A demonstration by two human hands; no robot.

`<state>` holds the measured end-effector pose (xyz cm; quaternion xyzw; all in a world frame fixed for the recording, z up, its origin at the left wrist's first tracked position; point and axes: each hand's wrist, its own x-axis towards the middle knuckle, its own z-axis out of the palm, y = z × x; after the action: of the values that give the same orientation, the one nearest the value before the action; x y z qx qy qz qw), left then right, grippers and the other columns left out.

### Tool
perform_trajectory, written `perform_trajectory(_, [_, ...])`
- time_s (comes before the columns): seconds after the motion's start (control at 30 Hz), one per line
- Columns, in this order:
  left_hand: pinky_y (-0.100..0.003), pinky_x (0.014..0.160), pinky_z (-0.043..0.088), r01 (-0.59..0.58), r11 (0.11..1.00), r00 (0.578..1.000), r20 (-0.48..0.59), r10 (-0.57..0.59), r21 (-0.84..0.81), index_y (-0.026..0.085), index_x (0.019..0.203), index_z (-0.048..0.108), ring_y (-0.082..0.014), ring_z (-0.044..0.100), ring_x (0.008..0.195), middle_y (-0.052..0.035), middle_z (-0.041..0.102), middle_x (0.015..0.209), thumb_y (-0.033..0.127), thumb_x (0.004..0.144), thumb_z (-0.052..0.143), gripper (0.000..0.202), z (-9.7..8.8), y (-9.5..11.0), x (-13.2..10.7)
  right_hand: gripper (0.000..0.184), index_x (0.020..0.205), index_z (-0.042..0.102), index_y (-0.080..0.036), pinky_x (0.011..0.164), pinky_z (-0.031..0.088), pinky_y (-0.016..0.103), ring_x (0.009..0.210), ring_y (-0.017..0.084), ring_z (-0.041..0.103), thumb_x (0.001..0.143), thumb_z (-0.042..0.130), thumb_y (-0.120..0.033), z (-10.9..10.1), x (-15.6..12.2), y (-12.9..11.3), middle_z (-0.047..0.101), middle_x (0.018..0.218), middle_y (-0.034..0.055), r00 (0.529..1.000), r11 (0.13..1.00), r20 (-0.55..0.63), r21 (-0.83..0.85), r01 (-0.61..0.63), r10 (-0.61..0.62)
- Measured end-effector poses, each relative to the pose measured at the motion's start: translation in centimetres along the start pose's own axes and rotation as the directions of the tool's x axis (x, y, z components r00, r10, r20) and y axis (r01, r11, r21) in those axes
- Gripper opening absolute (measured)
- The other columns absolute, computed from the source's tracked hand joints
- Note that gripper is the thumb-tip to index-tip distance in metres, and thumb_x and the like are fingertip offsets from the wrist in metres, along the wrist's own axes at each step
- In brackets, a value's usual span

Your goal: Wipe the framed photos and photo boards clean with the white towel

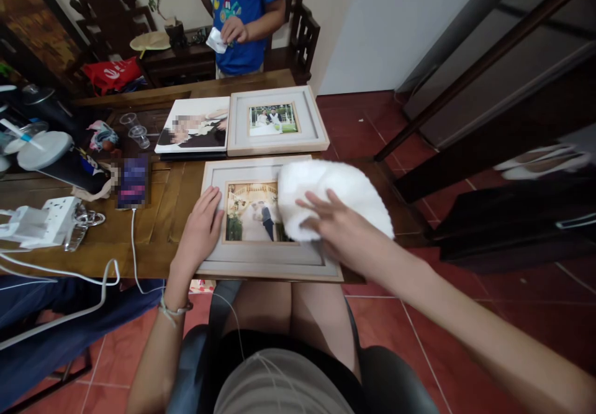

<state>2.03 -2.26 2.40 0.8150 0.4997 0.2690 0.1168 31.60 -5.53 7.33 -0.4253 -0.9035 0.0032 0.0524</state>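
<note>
A picture frame (261,259) with a pale mat and a wedding photo (249,212) lies flat at the table's front edge. My left hand (200,225) rests on the frame's left side, fingers stretched along the border. Over the frame's right part, my right hand (328,221) holds a fluffy white cloth (344,187) down, its fingers bent on it. The cloth hides the photo's right edge and hangs past the frame's right side. Just behind lie a second picture frame (239,125) with an outdoor photo and a white-edged photo album or panel (193,128).
On the left of the table (162,240) are a phone (133,181) on a cable, a power strip (58,215), a lidded tumbler (60,159) and small clear cups (138,136). Across the table stands a person in a blue shirt (244,41), holding a white tissue (216,40).
</note>
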Motion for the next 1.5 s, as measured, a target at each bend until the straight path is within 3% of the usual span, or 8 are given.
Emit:
perform_trajectory(0.2, [-0.05, 0.119, 0.028, -0.005, 1.0, 1.0, 0.021, 0.005, 0.025, 0.014, 0.142, 0.044, -0.025, 0.031, 0.146, -0.0169, 0.04, 0.152, 0.03, 0.101, 0.038, 0.045, -0.2, 0.3, 0.0, 0.042, 0.088, 0.073, -0.02, 0.105, 0.044, 0.054, 0.127, 0.031, 0.054, 0.065, 0.049, 0.006, -0.3, -4.1, -5.0, 0.064, 0.13, 0.0134, 0.998, 0.985, 0.002, 0.16, 0.065, -0.066])
perform_trajectory(0.47, [-0.055, 0.117, 0.03, -0.018, 1.0, 1.0, -0.015, 0.018, 0.007, 0.016, 0.139, 0.05, -0.0272, 0.031, 0.145, -0.016, 0.047, 0.148, 0.03, 0.099, 0.042, 0.043, 0.2, -0.5, -0.1, 0.045, 0.114, 0.067, -0.009, 0.108, 0.034, 0.063, 0.137, 0.039, 0.039, 0.074, 0.049, 0.002, 2.3, 5.0, 1.0, 0.052, 0.141, 0.0207, 0.974, 0.984, -0.167, -0.068, -0.166, 0.153])
perform_trajectory(0.57, [-0.055, 0.117, 0.031, -0.003, 1.0, 0.999, -0.037, 0.002, -0.013, 0.015, 0.137, 0.052, -0.0271, 0.034, 0.144, -0.0163, 0.049, 0.146, 0.029, 0.098, 0.044, 0.042, 0.3, -0.6, 0.0, 0.045, 0.114, 0.068, -0.007, 0.11, 0.03, 0.066, 0.138, 0.042, 0.037, 0.074, 0.051, 0.001, 2.7, 5.8, 0.9, 0.049, 0.144, 0.0224, 0.982, 0.984, -0.13, -0.09, -0.152, 0.139])
perform_trajectory(0.83, [-0.053, 0.117, 0.032, -0.013, 1.0, 0.998, -0.065, 0.012, -0.017, 0.015, 0.135, 0.053, -0.0256, 0.036, 0.143, -0.0159, 0.051, 0.145, 0.027, 0.098, 0.045, 0.04, 0.4, -0.5, 0.0, 0.036, 0.095, 0.075, -0.019, 0.109, 0.038, 0.06, 0.132, 0.035, 0.048, 0.073, 0.053, -0.001, -0.2, -3.5, -6.2, 0.059, 0.137, 0.0152, 0.998, 0.978, 0.034, 0.206, 0.041, -0.049])
perform_trajectory(0.97, [-0.053, 0.116, 0.033, -0.029, 1.0, 0.998, -0.056, 0.029, -0.002, 0.016, 0.134, 0.054, -0.0263, 0.036, 0.143, -0.0161, 0.051, 0.144, 0.028, 0.099, 0.045, 0.038, 0.3, -0.6, 0.0, 0.036, 0.099, 0.074, -0.021, 0.109, 0.04, 0.057, 0.135, 0.033, 0.045, 0.073, 0.055, -0.004, -0.8, -4.3, -8.3, 0.055, 0.141, 0.0129, 0.996, 0.95, 0.047, 0.305, 0.064, -0.082])
perform_trajectory(1.13, [-0.054, 0.115, 0.035, -0.062, 0.998, 0.996, -0.065, 0.062, 0.014, 0.016, 0.133, 0.054, -0.028, 0.036, 0.143, -0.0166, 0.052, 0.143, 0.028, 0.098, 0.046, 0.038, 0.6, -1.1, -0.1, 0.045, 0.109, 0.071, -0.011, 0.109, 0.034, 0.064, 0.138, 0.04, 0.038, 0.07, 0.052, 0.001, 1.7, 0.4, -5.4, 0.048, 0.145, 0.0218, 0.999, 0.984, -0.032, 0.178, 0.015, -0.009])
perform_trajectory(1.33, [-0.054, 0.114, 0.036, -0.067, 0.997, 0.995, -0.069, 0.069, 0.035, 0.013, 0.13, 0.057, -0.0299, 0.037, 0.142, -0.0186, 0.053, 0.141, 0.029, 0.098, 0.045, 0.038, 1.0, -1.7, 0.0, 0.052, 0.119, 0.066, -0.01, 0.113, 0.021, 0.069, 0.144, 0.041, 0.025, 0.072, 0.047, 0.004, 2.8, 6.3, 0.9, 0.039, 0.153, 0.0161, 0.989, 0.996, -0.123, -0.028, -0.085, 0.081])
perform_trajectory(1.5, [-0.054, 0.116, 0.034, -0.034, 0.999, 0.997, -0.075, 0.035, 0.009, 0.015, 0.134, 0.054, -0.0276, 0.038, 0.142, -0.0163, 0.052, 0.143, 0.027, 0.098, 0.044, 0.039, 0.9, -1.3, 0.0, 0.048, 0.117, 0.069, -0.01, 0.11, 0.023, 0.071, 0.142, 0.045, 0.026, 0.075, 0.049, 0.002, 1.6, 5.9, -0.4, 0.042, 0.151, 0.0181, 0.998, 0.998, 0.027, -0.019, -0.052, 0.053])
